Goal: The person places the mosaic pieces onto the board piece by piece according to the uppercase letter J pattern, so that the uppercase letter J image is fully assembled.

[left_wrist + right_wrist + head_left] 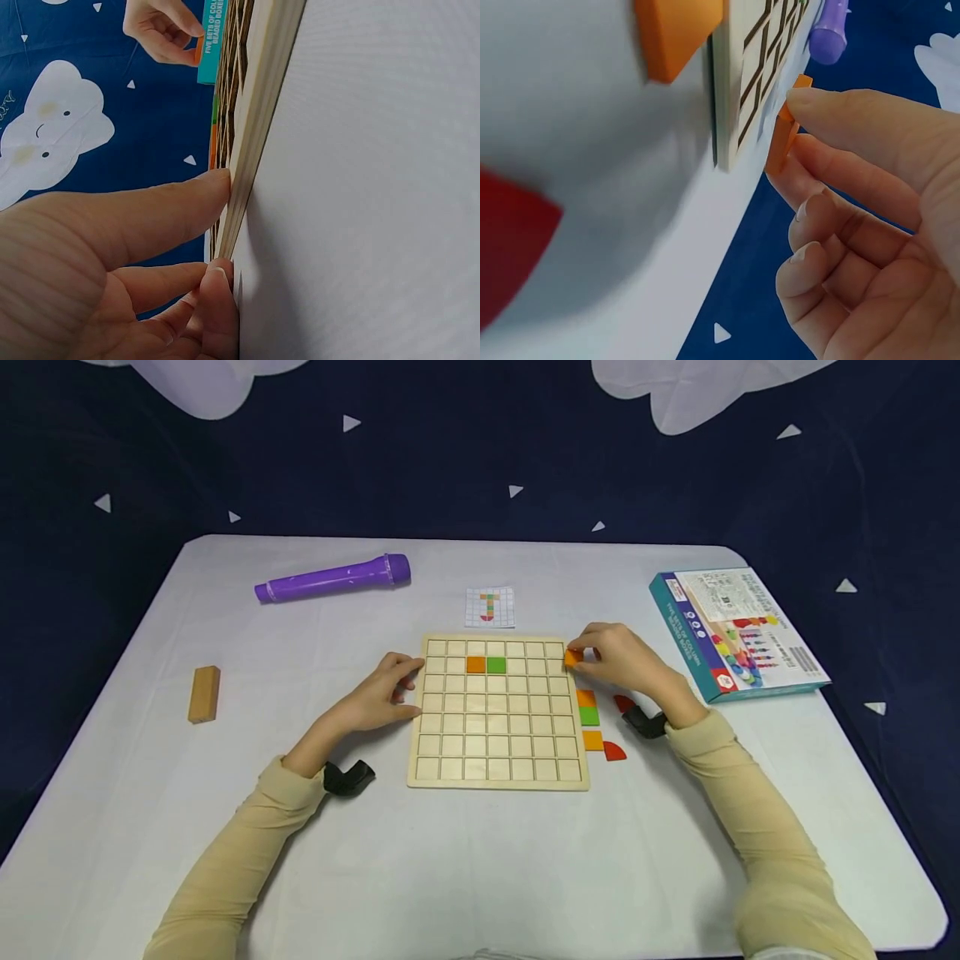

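A pale wooden grid board [497,770] lies on the table, with an orange square tile [476,665] and a green square tile [497,666] side by side in its second row. My left hand [375,695] touches the board's left edge, thumb [202,199] and fingertips spaced apart along it. Between thumb and fingers, my right hand [626,658] pinches an orange tile [781,135] over the board's upper right edge. Right of the board lie another orange tile [587,698], a green tile [589,717], a yellow-orange tile [592,741] and a red quarter-round tile [615,752].
A pattern card [490,607] with a coloured J shape lies behind the board. Farther out are a purple microphone [333,579], a wooden block [204,694] and a teal-sided box [738,633]. Another red piece [623,702] sits near the right wrist's black strap.
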Demonstrator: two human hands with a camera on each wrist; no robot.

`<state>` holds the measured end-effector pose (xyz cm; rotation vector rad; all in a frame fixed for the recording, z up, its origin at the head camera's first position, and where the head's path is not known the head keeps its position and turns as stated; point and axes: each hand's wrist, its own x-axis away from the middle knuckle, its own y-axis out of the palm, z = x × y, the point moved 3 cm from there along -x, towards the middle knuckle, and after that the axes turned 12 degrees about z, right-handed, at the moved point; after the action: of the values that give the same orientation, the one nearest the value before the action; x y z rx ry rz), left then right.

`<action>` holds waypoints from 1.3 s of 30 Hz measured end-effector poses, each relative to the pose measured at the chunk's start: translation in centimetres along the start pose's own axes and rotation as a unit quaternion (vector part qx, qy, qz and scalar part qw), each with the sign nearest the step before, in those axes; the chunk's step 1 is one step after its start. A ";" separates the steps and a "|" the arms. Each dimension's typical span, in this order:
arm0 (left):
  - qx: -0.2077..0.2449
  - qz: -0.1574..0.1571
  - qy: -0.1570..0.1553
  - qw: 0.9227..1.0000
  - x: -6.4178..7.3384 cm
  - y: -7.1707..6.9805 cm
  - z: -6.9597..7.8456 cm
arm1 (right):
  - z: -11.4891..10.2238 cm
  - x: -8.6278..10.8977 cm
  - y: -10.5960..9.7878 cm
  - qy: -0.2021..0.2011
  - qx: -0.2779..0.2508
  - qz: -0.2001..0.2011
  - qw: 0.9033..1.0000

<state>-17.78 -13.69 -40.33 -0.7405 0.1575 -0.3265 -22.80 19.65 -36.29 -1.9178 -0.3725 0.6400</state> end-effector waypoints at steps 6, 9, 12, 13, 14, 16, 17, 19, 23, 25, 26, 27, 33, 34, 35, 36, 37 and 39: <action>0.002 0.002 0.000 1.000 -0.1 0.0 0.0 | -0.8 -0.8 0.5 -0.003 -0.006 -0.005 1.000; 0.002 0.002 0.001 1.000 -0.1 0.0 0.0 | -1.3 -1.2 0.8 -0.003 -0.007 -0.007 1.000; 0.002 0.003 0.003 1.000 -0.1 0.0 0.0 | -1.7 -1.6 1.1 -0.004 -0.011 -0.015 1.000; 0.002 0.003 0.003 1.000 0.0 0.0 0.0 | -1.8 -1.7 1.2 -0.006 -0.012 -0.018 1.000; 0.002 0.003 0.004 1.000 0.0 0.0 0.0 | -1.9 -1.8 1.3 -0.008 -0.012 -0.021 1.000; 0.001 0.003 0.003 1.000 0.0 0.0 0.0 | -2.2 -2.0 1.5 -0.012 -0.013 -0.026 0.999; 0.001 0.003 0.003 1.000 0.0 0.0 0.0 | -2.3 -2.1 1.6 -0.013 -0.013 -0.029 0.999; 0.001 0.003 0.001 1.000 0.0 0.0 0.1 | -2.6 -2.2 1.8 -0.014 -0.014 -0.032 0.999; -0.001 0.005 0.001 1.000 0.0 0.0 0.1 | -3.1 -2.6 2.1 -0.017 -0.017 -0.038 0.999; -0.001 0.005 0.001 1.000 0.0 -0.1 0.1 | -3.4 -2.7 2.2 -0.017 -0.018 -0.043 0.999; -0.001 0.005 0.001 1.000 0.0 -0.1 0.1 | -3.5 -2.8 2.4 -0.018 -0.018 -0.045 0.999; -0.001 0.005 0.000 1.000 0.0 -0.1 0.1 | -3.6 -2.8 2.5 -0.018 -0.018 -0.048 0.999; -0.001 0.002 -0.003 1.000 0.1 0.0 0.0 | -4.1 -3.3 3.1 -0.024 -0.020 -0.060 0.998; -0.001 0.003 -0.002 1.000 0.1 0.0 0.0 | -4.2 -3.3 3.1 -0.027 -0.020 -0.060 0.998; 0.000 0.003 -0.001 1.000 0.1 0.0 0.0 | -4.3 -3.4 3.2 -0.030 -0.019 -0.061 0.998; 0.000 0.004 -0.001 1.000 0.1 0.0 -0.1 | -4.3 -3.5 3.3 -0.032 -0.018 -0.062 0.997; 0.001 0.004 0.000 1.000 0.1 0.0 -0.1 | -4.4 -3.5 3.4 -0.034 -0.019 -0.063 0.997; 0.001 0.005 0.001 1.000 0.1 0.0 -0.1 | -4.4 -3.6 3.6 -0.037 -0.016 -0.065 0.997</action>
<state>-17.75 -13.75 -40.45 -0.7377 0.1633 -0.3186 -23.25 12.96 -37.11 -1.8862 -0.5522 0.6228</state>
